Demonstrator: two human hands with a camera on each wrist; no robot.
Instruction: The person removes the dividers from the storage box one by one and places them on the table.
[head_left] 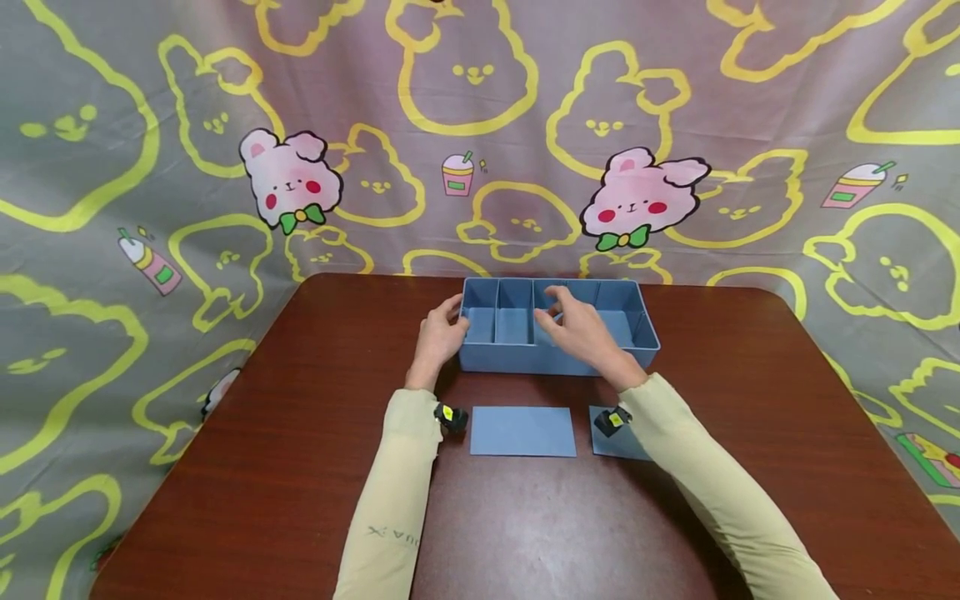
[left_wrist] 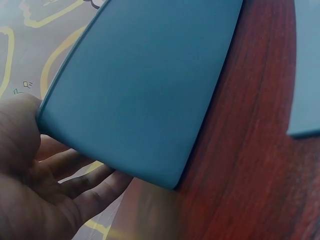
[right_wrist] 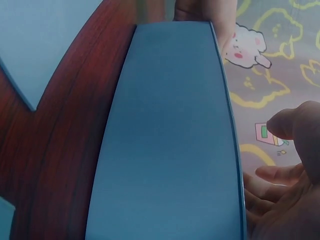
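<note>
A long blue-grey divided storage box (head_left: 517,360) stands on the table, with several upright partitions across it. My left hand (head_left: 439,333) holds its left end. In the left wrist view the thumb lies at the top rim and the fingers run along the outside of the end wall. Above the box's middle and right compartments is my right hand (head_left: 581,329), thumb and fingers spread apart with nothing between them. The right wrist view shows that hand (right_wrist: 290,195) behind the box's long front wall (right_wrist: 165,130). Part of the inside is hidden under it.
Two flat blue-grey panels lie in front of the box: a left panel (head_left: 522,432) and a right panel (head_left: 615,446) partly covered by the right wrist and sleeve. The brown wooden table (head_left: 247,467) backs onto a patterned curtain (head_left: 517,167).
</note>
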